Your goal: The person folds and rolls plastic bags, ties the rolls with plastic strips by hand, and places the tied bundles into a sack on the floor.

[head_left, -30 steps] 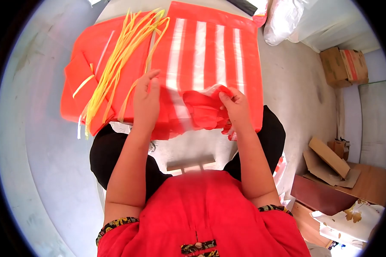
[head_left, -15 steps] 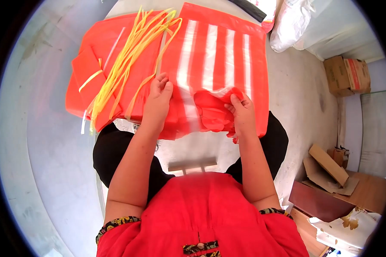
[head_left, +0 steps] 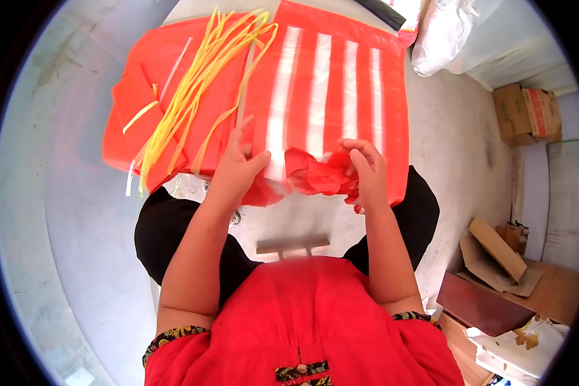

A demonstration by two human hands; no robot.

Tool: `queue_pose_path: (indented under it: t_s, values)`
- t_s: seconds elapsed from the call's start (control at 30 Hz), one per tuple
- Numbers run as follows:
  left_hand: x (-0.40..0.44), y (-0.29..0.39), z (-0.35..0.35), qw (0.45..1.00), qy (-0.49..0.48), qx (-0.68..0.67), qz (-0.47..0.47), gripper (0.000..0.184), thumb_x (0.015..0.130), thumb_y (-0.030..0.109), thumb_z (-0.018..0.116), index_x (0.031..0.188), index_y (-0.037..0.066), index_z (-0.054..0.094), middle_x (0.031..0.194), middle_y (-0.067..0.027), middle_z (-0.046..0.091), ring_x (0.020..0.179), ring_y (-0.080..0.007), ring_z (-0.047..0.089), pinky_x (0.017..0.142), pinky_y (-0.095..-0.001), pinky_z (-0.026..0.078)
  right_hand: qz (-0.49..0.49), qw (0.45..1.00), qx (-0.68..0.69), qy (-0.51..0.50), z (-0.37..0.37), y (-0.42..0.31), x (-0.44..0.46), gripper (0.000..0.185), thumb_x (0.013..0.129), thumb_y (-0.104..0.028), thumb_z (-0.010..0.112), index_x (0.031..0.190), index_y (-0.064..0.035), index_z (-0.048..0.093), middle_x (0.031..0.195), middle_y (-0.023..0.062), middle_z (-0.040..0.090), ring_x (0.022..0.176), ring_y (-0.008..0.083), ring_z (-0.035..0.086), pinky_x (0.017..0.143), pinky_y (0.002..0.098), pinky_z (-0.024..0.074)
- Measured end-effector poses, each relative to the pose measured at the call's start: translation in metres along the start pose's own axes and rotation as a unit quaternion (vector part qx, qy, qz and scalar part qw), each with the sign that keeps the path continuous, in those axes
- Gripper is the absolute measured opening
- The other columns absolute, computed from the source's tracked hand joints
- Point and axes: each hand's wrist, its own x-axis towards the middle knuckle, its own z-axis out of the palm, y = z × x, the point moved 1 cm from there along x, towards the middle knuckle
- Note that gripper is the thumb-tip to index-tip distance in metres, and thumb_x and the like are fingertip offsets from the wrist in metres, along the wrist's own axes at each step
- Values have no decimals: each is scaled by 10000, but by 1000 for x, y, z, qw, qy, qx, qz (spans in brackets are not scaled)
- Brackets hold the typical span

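A stack of red-and-white striped plastic bags (head_left: 333, 83) lies flat on the table in front of me. At its near edge is a crumpled, ruffled bunch of red plastic (head_left: 318, 175), slightly blurred. My left hand (head_left: 239, 166) rests over the left side of the striped stack, its thumb and fingers apart and nothing in them. At the bunch's right end my right hand (head_left: 368, 172) has curled fingers around part of the red plastic, with its index finger raised. Left of the stack lie plain red plastic sheets (head_left: 206, 64) with a bundle of yellow ties (head_left: 193, 96) across them.
A folded red piece with a yellow band (head_left: 135, 106) sits at the left. Beyond the table are a white sack (head_left: 442, 38) and a black roll (head_left: 381, 11). Cardboard boxes (head_left: 527, 114) stand at the right, above a brown cabinet (head_left: 482, 302) holding flattened cardboard.
My left hand's thumb and fingers have spread wider. The right hand's index finger has lifted from the pinched plastic edge, and the ruffled bunch has dropped lower and flatter. The view has shifted slightly.
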Motion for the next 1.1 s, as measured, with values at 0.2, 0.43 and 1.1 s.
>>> queue_pose_path:
  t_s: [0.2,0.43,1.1]
  values:
    - [-7,-10,-9,999,-30,-11,7,728,954,21,652,1619,84,362,930,-35,612,820,-88,575,741,-273,486,-389,808,-443,14,15,-9,-12,283,891,-123,763,1163,-77,702,1158,111,695,999,278,688,801,407,565]
    - [-9,-5,-15,999,-35,2,-17,707,935,25,683,1589,89,423,895,-6,568,772,-66,530,694,-244,449,-573,723,-382,-57,83,4,-28,383,792,-33,762,1163,-97,688,1262,94,650,1133,313,645,924,417,555]
    - [41,-9,12,842,146,441,273,315,904,289,794,992,5,688,1104,-177,574,1049,-364,552,913,-476,487,-164,963,-211,-12,25,-28,21,434,974,-143,651,1386,-22,588,1099,139,716,1064,235,687,860,369,537]
